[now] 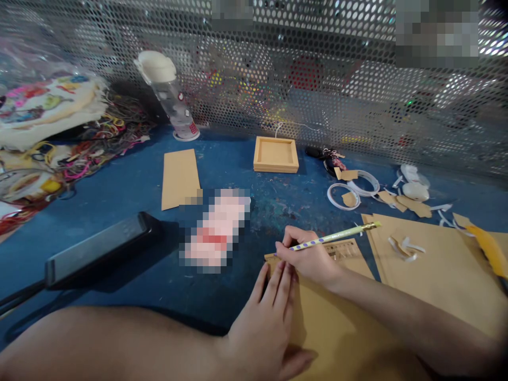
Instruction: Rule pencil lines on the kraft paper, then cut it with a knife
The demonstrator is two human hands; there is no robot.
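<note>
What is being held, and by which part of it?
The right hand holds a pencil near its writing end; the left hand rests flattened on the brown sheet.

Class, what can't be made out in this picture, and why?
Head view:
Ruler: middle hidden by the right hand; markings too small.
Sheet beneath the ruler: partly covered by the left hand, cut off by the bottom edge.
Pink thing: blurred into blocks.
Yellow thing: cut off by the right edge.

A craft workshop, it appears: a scuffed blue worktop [222, 164] backed by a perforated metal screen [257, 58] at twelve o'clock, tangled coloured cords [119, 119] at ten, tape rings [330, 196] at three, brown sheet [337, 323] at five.
</note>
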